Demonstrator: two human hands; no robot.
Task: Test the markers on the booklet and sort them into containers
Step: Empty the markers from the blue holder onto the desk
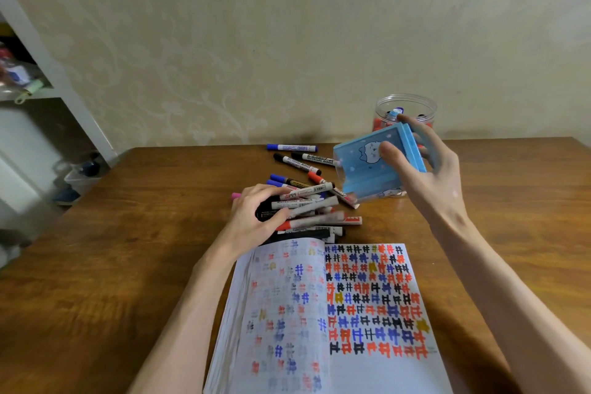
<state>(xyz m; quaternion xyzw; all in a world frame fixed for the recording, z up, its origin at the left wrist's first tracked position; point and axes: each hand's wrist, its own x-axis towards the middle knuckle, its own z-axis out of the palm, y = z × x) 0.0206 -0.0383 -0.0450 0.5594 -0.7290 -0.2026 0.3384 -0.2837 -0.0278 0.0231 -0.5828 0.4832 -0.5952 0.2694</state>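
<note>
An open booklet [335, 313] covered in red, blue and black marker strokes lies at the table's near edge. Beyond it sits a heap of whiteboard markers [307, 201]. My left hand [256, 214] rests on the heap's left side, fingers curled over several markers. My right hand [425, 166] grips a blue box with a cat picture [367, 169], tipped over with its opening towards the heap; a marker is blurred at its mouth. Behind it a clear round jar [406, 109] holds some markers.
Loose markers [292, 148] lie apart at the back of the wooden table [128, 249], which meets a papered wall. A white shelf unit [38, 80] stands to the left, with a small bin on the floor below.
</note>
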